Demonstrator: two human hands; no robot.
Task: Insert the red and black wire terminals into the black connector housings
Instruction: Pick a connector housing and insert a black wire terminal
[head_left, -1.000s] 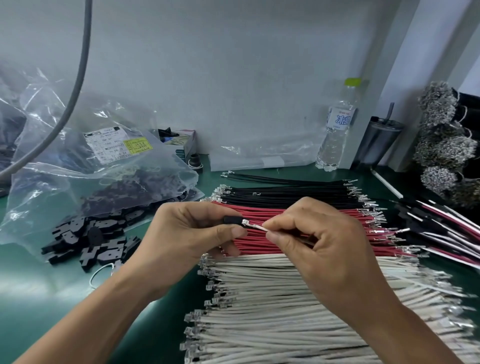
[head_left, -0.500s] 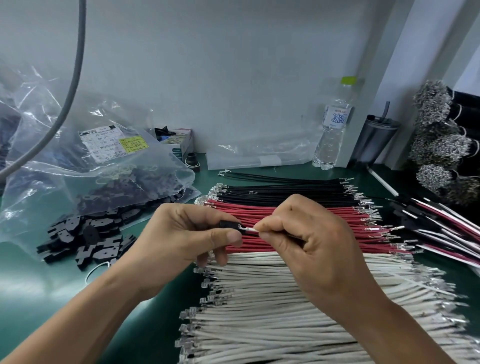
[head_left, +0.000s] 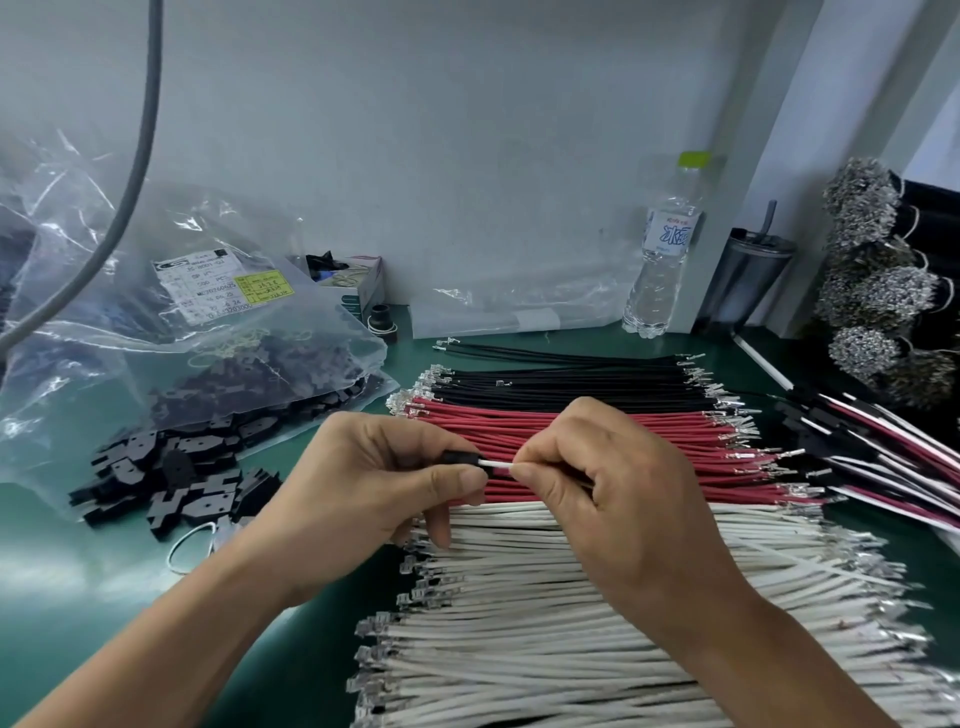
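Observation:
My left hand (head_left: 384, 483) pinches a small black connector housing (head_left: 460, 459) between thumb and fingers. My right hand (head_left: 602, 493) pinches a white wire (head_left: 496, 464) whose end sits inside the housing; no metal terminal shows between them. Both hands hover above the rows of wires on the green bench: black wires (head_left: 571, 387) at the back, red wires (head_left: 623, 447) in the middle, white wires (head_left: 571, 623) nearest me. Loose black housings (head_left: 171, 467) lie in a pile to the left.
A clear plastic bag (head_left: 218, 332) of housings spills open at the left, and a grey cable (head_left: 140, 150) hangs above it. A water bottle (head_left: 662, 260) and a dark tumbler (head_left: 748, 275) stand at the back. Assembled wire sets (head_left: 893, 457) and terminal bundles (head_left: 872, 280) lie right.
The bare metal terminal seen between my hands earlier has slid into the housing. My right fingers have closed in toward the left hand.

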